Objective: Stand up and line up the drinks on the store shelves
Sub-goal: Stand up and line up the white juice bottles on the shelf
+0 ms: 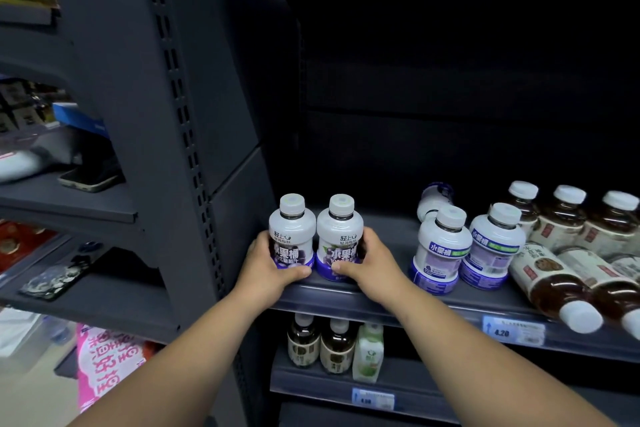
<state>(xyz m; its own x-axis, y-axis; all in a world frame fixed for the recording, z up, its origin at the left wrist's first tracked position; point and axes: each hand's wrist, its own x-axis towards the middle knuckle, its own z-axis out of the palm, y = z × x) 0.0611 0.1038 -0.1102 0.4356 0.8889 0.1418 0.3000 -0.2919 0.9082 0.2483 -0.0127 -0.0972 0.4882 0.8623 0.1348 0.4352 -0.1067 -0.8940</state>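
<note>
Two white bottles with dark purple labels stand upright side by side at the left end of the dark shelf [381, 302]. My left hand [268, 270] grips the left bottle [292, 230] and my right hand [369, 265] grips the right bottle [339, 232]. Further right, two white bottles with pale purple labels [440, 250] [493, 246] stand upright, and one more [433, 199] lies on its side behind them. At the far right, brown tea bottles [557, 218] stand at the back, while others [554, 282] lie tipped toward the shelf's front edge.
A price tag [514, 331] is clipped to the shelf's front rail. On the shelf below stand two brown bottles [320, 345] and a pale green bottle [369, 354]. A slotted dark upright [183, 114] bounds the bay on the left, with other shelves and a pink package [107, 367] beyond.
</note>
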